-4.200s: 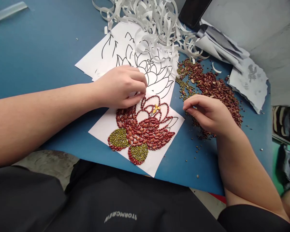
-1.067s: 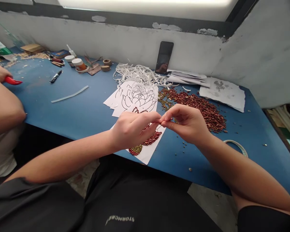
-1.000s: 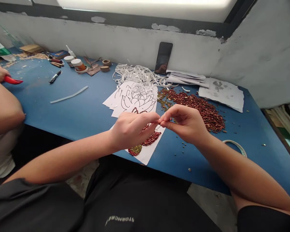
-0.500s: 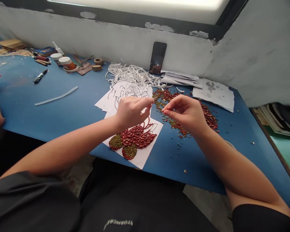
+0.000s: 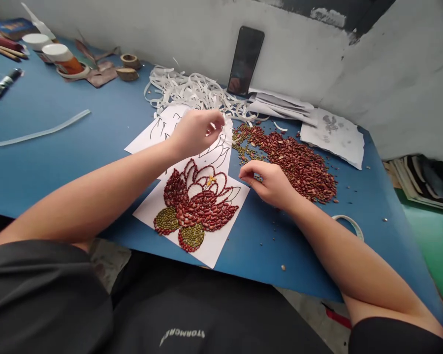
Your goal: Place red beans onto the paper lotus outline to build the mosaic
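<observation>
While left hand (image 5: 195, 132), right hand (image 5: 268, 183) are curled, contents undeterminable | bean mosaic (image 5: 206, 211) beside right fingers (image 5: 250, 168): filling presumed | next: precision required

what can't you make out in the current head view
All in the head view:
Whether the left hand holds anything: its fingertips are blurred against white paper strips.
Whether the right hand pinches a seed: too small to tell.
Part of the line drawing: covered by the left hand and strips.
Lettering on the orange jar: blurred.
The rest of the dark frame: cut off by the top edge.
</observation>
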Demonstrator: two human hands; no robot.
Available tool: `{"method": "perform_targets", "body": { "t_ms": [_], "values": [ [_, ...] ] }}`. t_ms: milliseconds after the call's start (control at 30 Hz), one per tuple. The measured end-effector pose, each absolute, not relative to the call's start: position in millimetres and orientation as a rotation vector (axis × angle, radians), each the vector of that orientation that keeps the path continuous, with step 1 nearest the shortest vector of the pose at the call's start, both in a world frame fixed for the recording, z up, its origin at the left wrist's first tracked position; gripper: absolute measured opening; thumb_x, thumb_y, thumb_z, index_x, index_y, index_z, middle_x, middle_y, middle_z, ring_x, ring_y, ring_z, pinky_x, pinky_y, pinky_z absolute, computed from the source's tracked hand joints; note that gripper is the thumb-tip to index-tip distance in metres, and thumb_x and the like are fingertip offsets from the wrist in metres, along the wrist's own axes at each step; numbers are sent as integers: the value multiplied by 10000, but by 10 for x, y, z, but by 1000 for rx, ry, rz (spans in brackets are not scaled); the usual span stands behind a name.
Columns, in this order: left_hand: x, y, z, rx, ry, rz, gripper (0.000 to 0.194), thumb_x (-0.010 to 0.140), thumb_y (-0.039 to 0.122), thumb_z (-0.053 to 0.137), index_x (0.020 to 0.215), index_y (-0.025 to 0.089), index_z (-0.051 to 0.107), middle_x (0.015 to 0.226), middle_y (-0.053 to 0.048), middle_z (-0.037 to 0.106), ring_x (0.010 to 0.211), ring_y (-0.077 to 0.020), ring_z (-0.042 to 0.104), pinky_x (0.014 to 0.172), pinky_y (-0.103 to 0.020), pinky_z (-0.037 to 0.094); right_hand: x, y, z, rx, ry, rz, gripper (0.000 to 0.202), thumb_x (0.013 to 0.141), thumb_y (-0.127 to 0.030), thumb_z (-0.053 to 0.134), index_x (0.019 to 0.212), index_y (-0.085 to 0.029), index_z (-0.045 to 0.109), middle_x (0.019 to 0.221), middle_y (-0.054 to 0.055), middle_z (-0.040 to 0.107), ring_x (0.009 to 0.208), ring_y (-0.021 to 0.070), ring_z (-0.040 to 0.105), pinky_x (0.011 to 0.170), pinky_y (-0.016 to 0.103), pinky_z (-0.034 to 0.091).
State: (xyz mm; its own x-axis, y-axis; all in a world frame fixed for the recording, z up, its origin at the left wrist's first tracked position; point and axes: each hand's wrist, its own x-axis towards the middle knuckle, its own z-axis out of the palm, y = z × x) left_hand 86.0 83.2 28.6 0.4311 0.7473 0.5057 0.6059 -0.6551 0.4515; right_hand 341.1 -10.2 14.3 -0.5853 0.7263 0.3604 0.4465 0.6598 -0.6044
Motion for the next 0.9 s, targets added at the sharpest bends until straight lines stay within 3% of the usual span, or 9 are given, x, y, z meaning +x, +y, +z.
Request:
{"method": "perform_targets", "body": {
  "t_ms": [233, 467, 600, 900],
  "values": [
    [172, 521, 149, 2861, 1104, 859, 184, 945, 292, 544, 927, 252, 723, 830, -4, 776, 717, -172, 711, 622, -306, 488, 3347, -172, -12, -703, -2458, 378, 129, 1038, -169, 547, 947, -209, 629, 973, 75, 703, 909, 182, 635, 835, 325, 528],
    [104, 455, 62, 2701, 1154, 939, 195, 959, 287, 522, 926, 250, 711, 851, 5, 777, 766, -172, 735, 687, -303, 544, 3294, -259, -31, -711, -2528, 294, 56, 988, -146, 645, 981, -200, 656, 1052, 88, 681, 959, 208, 591, 865, 387, 472],
    [110, 466, 6, 2785, 1078, 938, 180, 959, 261, 531, 910, 234, 702, 829, 0, 765, 729, -164, 704, 614, -304, 497, 3289, -277, -33, -714, -2554, 316, 56, 986, -153, 652, 1015, -199, 665, 1067, 100, 685, 987, 231, 593, 873, 423, 458],
    [111, 476, -32, 2738, 1156, 880, 149, 947, 264, 542, 913, 280, 686, 847, 14, 764, 767, -175, 702, 610, -324, 488, 3268, -282, -45, -718, -2569, 329, 76, 980, -146, 661, 1026, -206, 660, 1031, 89, 689, 986, 236, 608, 879, 437, 464]
  ]
}}
